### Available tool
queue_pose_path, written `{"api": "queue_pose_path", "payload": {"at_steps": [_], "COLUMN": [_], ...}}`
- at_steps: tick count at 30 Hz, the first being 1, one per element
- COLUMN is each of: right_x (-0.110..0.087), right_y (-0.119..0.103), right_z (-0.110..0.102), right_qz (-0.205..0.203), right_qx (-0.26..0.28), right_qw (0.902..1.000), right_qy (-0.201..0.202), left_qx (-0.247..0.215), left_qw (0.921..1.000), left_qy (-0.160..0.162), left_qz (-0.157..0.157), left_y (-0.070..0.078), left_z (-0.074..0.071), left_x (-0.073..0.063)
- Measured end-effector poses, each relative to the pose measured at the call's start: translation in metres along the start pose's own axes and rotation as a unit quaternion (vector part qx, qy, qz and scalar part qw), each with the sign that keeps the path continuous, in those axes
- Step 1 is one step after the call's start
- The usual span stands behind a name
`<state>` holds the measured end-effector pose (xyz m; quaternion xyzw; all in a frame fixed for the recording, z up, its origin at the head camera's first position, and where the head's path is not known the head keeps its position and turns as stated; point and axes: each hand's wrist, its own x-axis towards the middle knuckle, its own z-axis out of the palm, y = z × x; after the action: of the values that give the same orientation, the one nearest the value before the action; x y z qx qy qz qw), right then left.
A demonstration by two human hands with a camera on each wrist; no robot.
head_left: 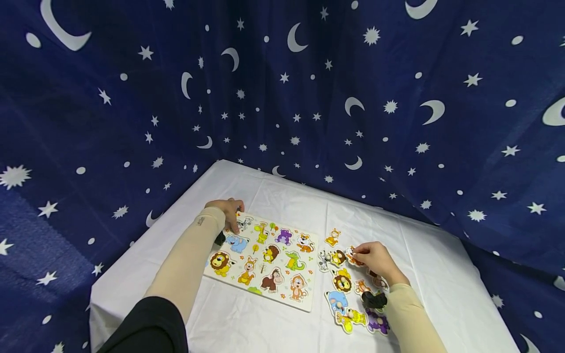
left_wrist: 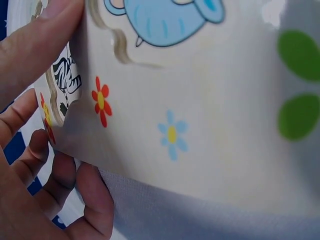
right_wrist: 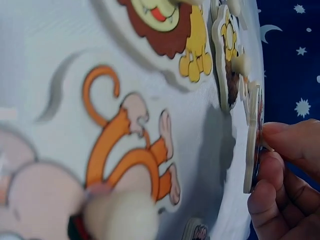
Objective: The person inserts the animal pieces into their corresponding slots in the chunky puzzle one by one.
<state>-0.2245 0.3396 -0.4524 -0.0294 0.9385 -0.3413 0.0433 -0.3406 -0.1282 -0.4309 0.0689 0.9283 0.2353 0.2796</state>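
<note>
My left hand holds the left end of a white wooden puzzle board printed with animals. In the left wrist view the thumb lies on its face by the zebra, and the fingers curl at its edge. To the right of the board, my right hand pinches a tiger puzzle piece between thumb and fingers. This piece stands tilted edge-on in the right wrist view, raised above the cloth. Near it are a hedgehog piece, a zebra piece and a lion piece.
Other knobbed pieces lie loosely around the right wrist: an elephant, a giraffe, a purple animal and a monkey. A kangaroo piece lies farther back. A white cloth covers the table; a dark blue starry curtain hangs behind.
</note>
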Motion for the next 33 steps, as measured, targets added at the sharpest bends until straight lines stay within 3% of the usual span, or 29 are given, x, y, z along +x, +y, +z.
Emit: {"api": "queue_pose_path", "payload": {"at_steps": [14, 25, 33], "right_x": [0.009, 0.016, 0.022], "right_y": [-0.009, -0.023, -0.032], "right_z": [0.013, 0.017, 0.023], "right_qz": [-0.002, -0.009, -0.035], "right_qx": [0.025, 0.045, 0.036], "right_qw": [0.9996, 0.9988, 0.9984], "right_qy": [-0.01, -0.015, -0.025], "left_qx": [0.016, 0.014, 0.01], "left_qw": [0.9997, 0.9998, 0.9999], "left_qy": [0.01, 0.015, 0.01], "left_qz": [-0.014, -0.007, 0.007], "left_y": [-0.001, 0.0, 0.001], "left_z": [0.003, 0.003, 0.004], "left_x": [0.001, -0.003, -0.006]}}
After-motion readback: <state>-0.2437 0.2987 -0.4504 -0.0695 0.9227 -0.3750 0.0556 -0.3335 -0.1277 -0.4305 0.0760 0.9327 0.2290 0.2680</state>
